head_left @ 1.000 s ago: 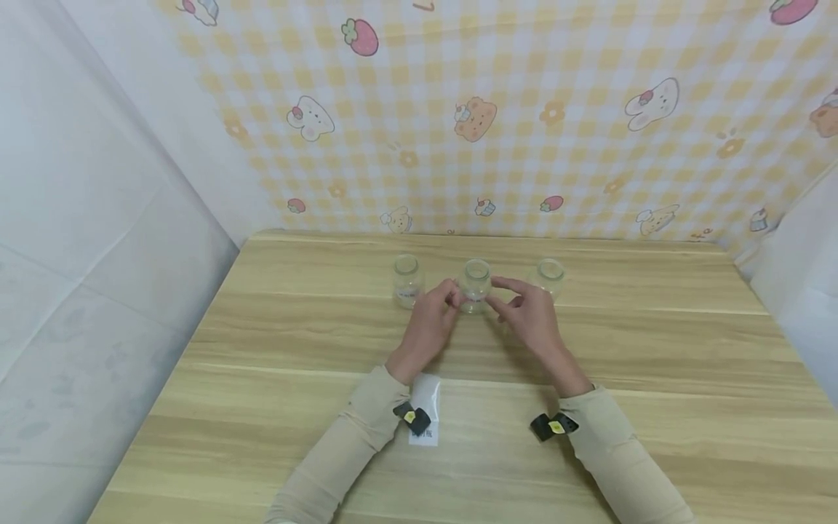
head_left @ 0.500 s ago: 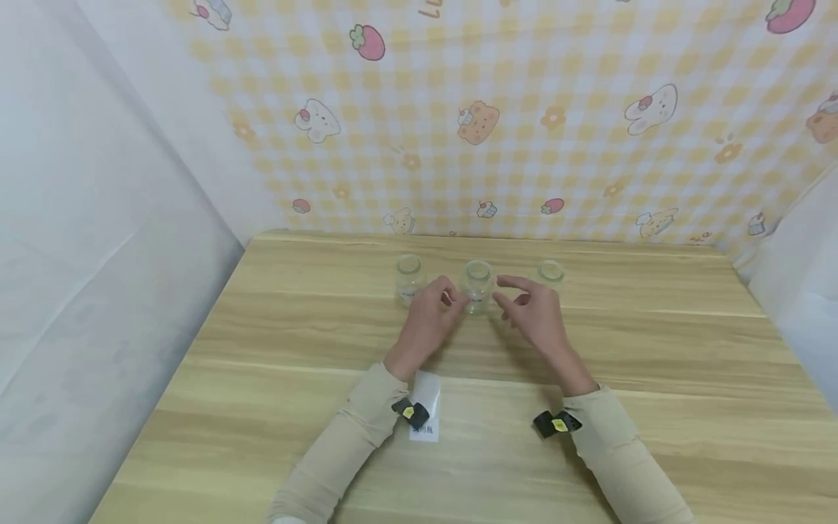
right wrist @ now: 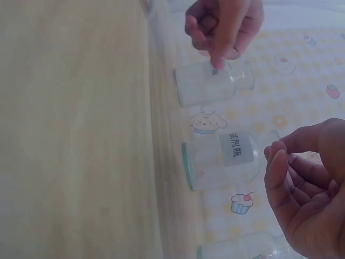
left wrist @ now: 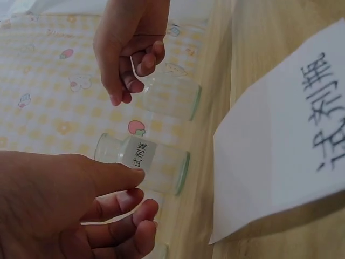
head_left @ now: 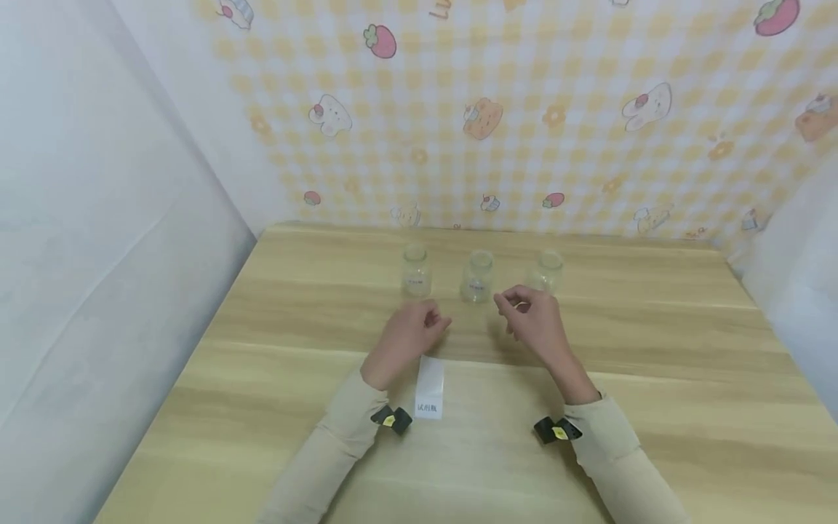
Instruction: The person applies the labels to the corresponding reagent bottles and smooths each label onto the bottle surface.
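Three clear glass bottles stand upright in a row: the left bottle [head_left: 416,269], the middle bottle [head_left: 477,276] and the right bottle [head_left: 547,271]. Small printed labels show on the left and middle ones; the middle bottle's label [right wrist: 237,148] faces forward. My left hand [head_left: 407,333] is just in front of the left bottle, fingers loosely curled, nothing seen in it. In front of the right bottle, my right hand [head_left: 533,320] has thumb and forefinger close together with nothing visible between them. A white printed label strip [head_left: 429,389] lies near my left wrist.
The bottles stand toward the back of a wood-grain table [head_left: 497,451]. Behind it hangs a yellow checked cloth [head_left: 556,145] with cartoon prints, and a white sheet [head_left: 98,255] covers the left side.
Both hands have left the middle bottle; the left hand has drawn back toward me and to the left. The right hand's thumb and forefinger have come closer together. The bottles stay in their row.
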Motion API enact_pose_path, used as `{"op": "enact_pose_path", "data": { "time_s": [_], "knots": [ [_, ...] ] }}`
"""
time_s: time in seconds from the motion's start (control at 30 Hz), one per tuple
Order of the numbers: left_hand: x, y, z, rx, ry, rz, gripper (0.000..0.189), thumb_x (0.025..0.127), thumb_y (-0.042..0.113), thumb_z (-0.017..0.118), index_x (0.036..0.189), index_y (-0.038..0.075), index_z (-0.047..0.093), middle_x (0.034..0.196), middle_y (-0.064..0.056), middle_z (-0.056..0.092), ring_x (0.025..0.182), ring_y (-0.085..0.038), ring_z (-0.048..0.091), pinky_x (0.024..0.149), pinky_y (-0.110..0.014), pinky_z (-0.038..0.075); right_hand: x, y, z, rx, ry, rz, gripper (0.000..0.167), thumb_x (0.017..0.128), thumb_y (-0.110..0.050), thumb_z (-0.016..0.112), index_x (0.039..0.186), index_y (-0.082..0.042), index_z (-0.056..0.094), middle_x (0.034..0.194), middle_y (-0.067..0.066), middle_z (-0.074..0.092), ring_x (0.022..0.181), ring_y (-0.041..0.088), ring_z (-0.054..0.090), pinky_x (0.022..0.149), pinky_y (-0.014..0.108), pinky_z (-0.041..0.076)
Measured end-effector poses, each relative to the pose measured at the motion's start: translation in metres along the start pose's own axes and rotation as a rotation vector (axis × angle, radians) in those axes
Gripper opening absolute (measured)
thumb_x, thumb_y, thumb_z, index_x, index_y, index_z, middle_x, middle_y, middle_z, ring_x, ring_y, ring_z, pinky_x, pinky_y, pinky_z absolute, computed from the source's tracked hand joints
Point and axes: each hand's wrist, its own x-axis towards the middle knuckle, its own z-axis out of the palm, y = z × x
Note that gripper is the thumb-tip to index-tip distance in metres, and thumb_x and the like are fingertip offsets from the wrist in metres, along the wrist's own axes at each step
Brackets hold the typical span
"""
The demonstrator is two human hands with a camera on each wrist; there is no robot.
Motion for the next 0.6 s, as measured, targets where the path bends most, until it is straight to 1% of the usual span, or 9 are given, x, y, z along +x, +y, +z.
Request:
{"op": "enact_pose_path", "data": {
  "time_s": [0.1, 0.17, 0.33, 0.4, 0.5, 0.6],
  "knots": [
    [-0.014, 0.002, -0.004, 0.01, -0.057, -0.041, 0.024, 0.102, 0.024, 0.068, 0.083, 0.009, 0.062, 0.068, 0.002, 0.055, 0.06, -0.012, 0.049, 0.056, -0.025, 0.042, -0.013, -0.002, 0.001, -0.023, 0.006, 0.01, 0.027, 0.103, -0.02, 0.065, 0.102, 0.006, 0.074, 0.086, 0.023, 0.072, 0.053, 0.032, 0.064, 0.044, 0.026, 0.049],
    [-0.02, 0.005, -0.008, 0.024, -0.098, -0.073, 0.026, 0.101, 0.024, 0.069, 0.082, 0.009, 0.062, 0.068, 0.002, 0.055, 0.06, -0.013, 0.049, 0.056, -0.025, 0.041, -0.02, -0.005, 0.001, -0.036, 0.006, 0.012, 0.027, 0.103, -0.02, 0.065, 0.103, 0.006, 0.074, 0.087, 0.022, 0.072, 0.056, 0.036, 0.065, 0.045, 0.026, 0.05],
    [-0.034, 0.014, -0.011, 0.093, -0.199, -0.156, 0.033, 0.097, 0.034, 0.073, 0.082, 0.007, 0.06, 0.069, 0.0, 0.056, 0.061, -0.015, 0.05, 0.056, -0.025, 0.039, -0.037, -0.011, -0.001, -0.065, 0.009, 0.012, 0.027, 0.103, -0.019, 0.065, 0.103, 0.006, 0.074, 0.086, 0.02, 0.072, 0.057, 0.034, 0.066, 0.046, 0.027, 0.051],
    [-0.039, 0.019, -0.01, 0.11, -0.236, -0.192, 0.037, 0.094, 0.037, 0.077, 0.089, 0.005, 0.06, 0.073, -0.002, 0.057, 0.064, -0.017, 0.051, 0.057, -0.027, 0.042, -0.044, -0.013, -0.001, -0.07, 0.009, 0.012, 0.027, 0.103, -0.02, 0.066, 0.104, 0.005, 0.074, 0.086, 0.02, 0.073, 0.057, 0.032, 0.066, 0.046, 0.027, 0.052],
    [-0.045, 0.027, -0.008, 0.095, -0.28, -0.251, 0.049, 0.087, 0.037, 0.085, 0.105, -0.001, 0.06, 0.081, -0.006, 0.059, 0.071, -0.02, 0.056, 0.062, -0.031, 0.048, -0.053, -0.017, -0.002, -0.07, -0.005, 0.008, 0.028, 0.104, -0.021, 0.065, 0.106, 0.005, 0.074, 0.086, 0.02, 0.073, 0.057, 0.031, 0.066, 0.047, 0.028, 0.053],
    [-0.052, 0.034, -0.003, 0.055, -0.292, -0.288, 0.064, 0.08, 0.029, 0.091, 0.121, -0.005, 0.054, 0.092, -0.011, 0.062, 0.08, -0.024, 0.061, 0.07, -0.036, 0.054, -0.062, -0.022, -0.002, -0.063, -0.016, 0.005, 0.029, 0.104, -0.022, 0.064, 0.107, 0.005, 0.074, 0.087, 0.021, 0.073, 0.058, 0.032, 0.066, 0.048, 0.029, 0.054]
  ]
}}
